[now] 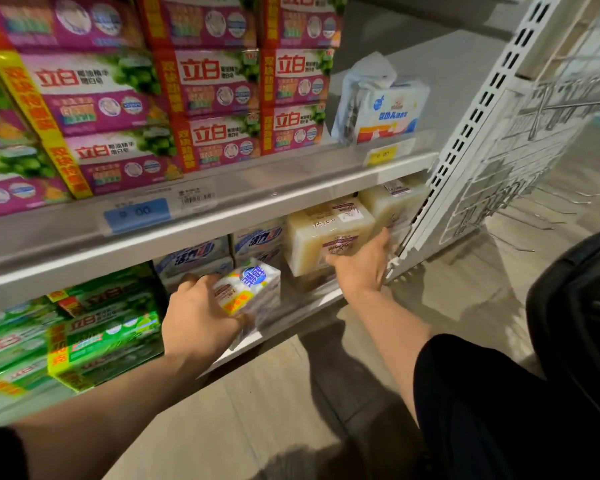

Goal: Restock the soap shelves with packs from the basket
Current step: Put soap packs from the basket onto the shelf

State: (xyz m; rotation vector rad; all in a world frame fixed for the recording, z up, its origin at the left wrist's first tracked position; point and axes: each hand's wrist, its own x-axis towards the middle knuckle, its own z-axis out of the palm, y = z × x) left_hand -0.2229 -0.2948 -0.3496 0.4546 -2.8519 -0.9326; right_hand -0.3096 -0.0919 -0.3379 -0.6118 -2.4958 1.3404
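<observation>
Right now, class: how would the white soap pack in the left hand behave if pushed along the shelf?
The white soap pack looks boxy and flat-sided, so it would probably slide, not roll. Its glossy wrap may feel slippery. The left hand grips it alone, suggesting modest weight.

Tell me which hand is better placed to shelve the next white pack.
Left. The left hand already grips the white pack at the lower shelf's front; the right hand is occupied with the cream pack further right.
</observation>
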